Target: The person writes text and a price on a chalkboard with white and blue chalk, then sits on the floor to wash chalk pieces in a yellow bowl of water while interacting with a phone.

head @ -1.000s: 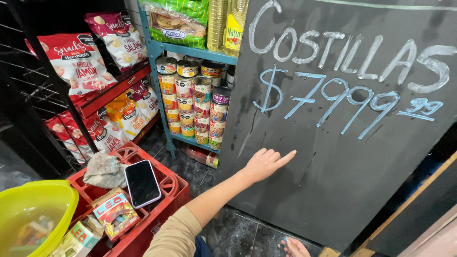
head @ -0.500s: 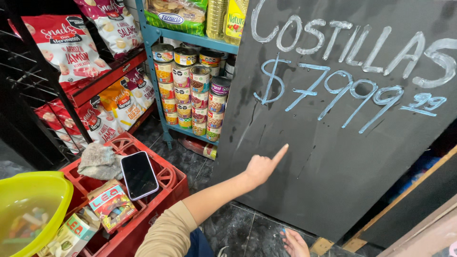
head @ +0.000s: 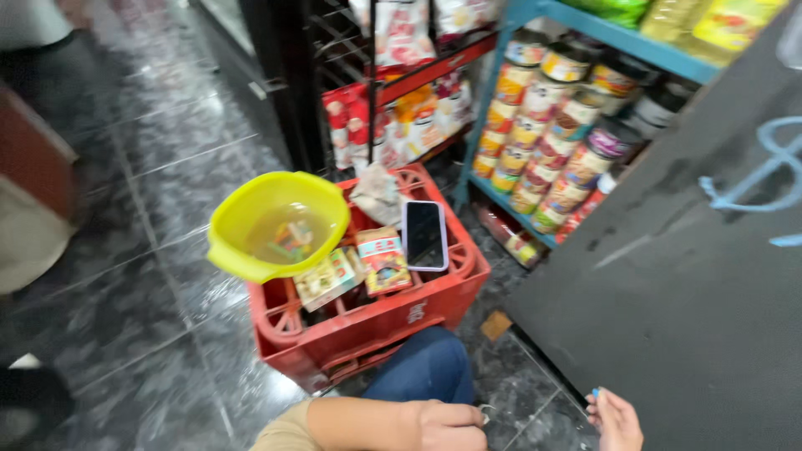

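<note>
Both your hands sit low at the bottom edge: left hand curled shut on nothing visible, right hand loosely open by the chalkboard. The red crate at frame center works as a stand, keeping the phone and yellow bowl off the floor.

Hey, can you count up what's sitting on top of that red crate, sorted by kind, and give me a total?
Yellow plastic bowl: 1
Phone, dark screen up: 1
Small printed boxes: 2
Crumpled grey cloth: 1
Total: 5 on the red crate

Small coloured bits lie inside the bowl, too blurred to count.
</note>
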